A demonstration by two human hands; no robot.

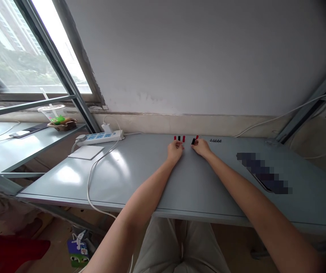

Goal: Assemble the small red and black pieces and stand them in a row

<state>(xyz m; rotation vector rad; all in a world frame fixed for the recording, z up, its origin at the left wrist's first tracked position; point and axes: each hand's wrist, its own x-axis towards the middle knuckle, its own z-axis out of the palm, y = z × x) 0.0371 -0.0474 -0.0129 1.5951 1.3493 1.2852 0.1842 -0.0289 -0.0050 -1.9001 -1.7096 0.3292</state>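
Small red and black cylinders stand upright in a row near the wall on the grey desk point(140, 178): a red cylinder point(175, 138), a black cylinder point(179, 138) and another red cylinder point(183, 138). Just in front of them is my left hand point(175, 151), fingers curled together; whether anything sits between its fingertips is too small to tell. My right hand point(202, 147) pinches a black cylinder point(193, 141), tilted, a little to the right of the row. A further red cylinder point(197, 137) shows right behind my right fingers, partly covered.
Several small dark metal pieces point(215, 140) lie in a line to the right. A pixelated phone-like slab point(262, 174) lies farther right. On the left are a power strip point(100, 137), a white flat pad point(85, 152) and a cable point(90, 178). A drink cup point(55, 113) stands on the side shelf.
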